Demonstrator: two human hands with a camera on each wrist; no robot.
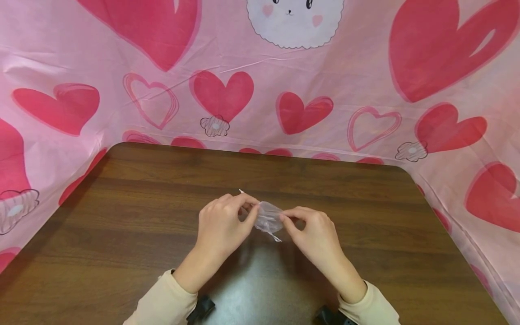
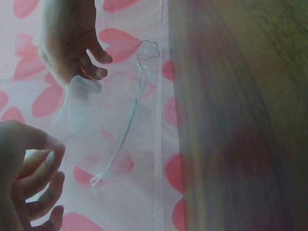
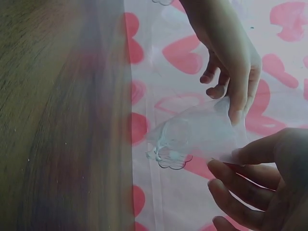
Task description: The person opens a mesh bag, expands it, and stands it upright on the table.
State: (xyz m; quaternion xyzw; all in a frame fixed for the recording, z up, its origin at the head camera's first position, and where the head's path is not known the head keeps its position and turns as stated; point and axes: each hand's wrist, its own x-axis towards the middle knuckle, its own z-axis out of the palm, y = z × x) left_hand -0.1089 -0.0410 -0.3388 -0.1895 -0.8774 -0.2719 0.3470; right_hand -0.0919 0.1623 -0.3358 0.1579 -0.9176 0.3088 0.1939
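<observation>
Between my two hands hangs a small sheer white organza drawstring pouch [image 1: 268, 217], held just above the table. My left hand [image 1: 225, 221] pinches its left side between thumb and fingers. On the other side, my right hand [image 1: 314, 230] pinches the right edge with thumb and forefinger. In the left wrist view the thin white drawstring [image 2: 129, 120] runs along one edge of the sheer fabric [image 2: 79, 120], with loose ends at both sides. The right wrist view shows the fabric [image 3: 207, 130] stretched between the fingertips, with the cord gathered at its narrow end.
A dark brown wooden table [image 1: 122, 216] lies under both hands. Pink cloth [image 1: 260, 58] with red hearts and a white cartoon face stands behind and along its sides. A black wrist strap [image 1: 201, 309] shows beside the left sleeve, another [image 1: 331, 316] by the right.
</observation>
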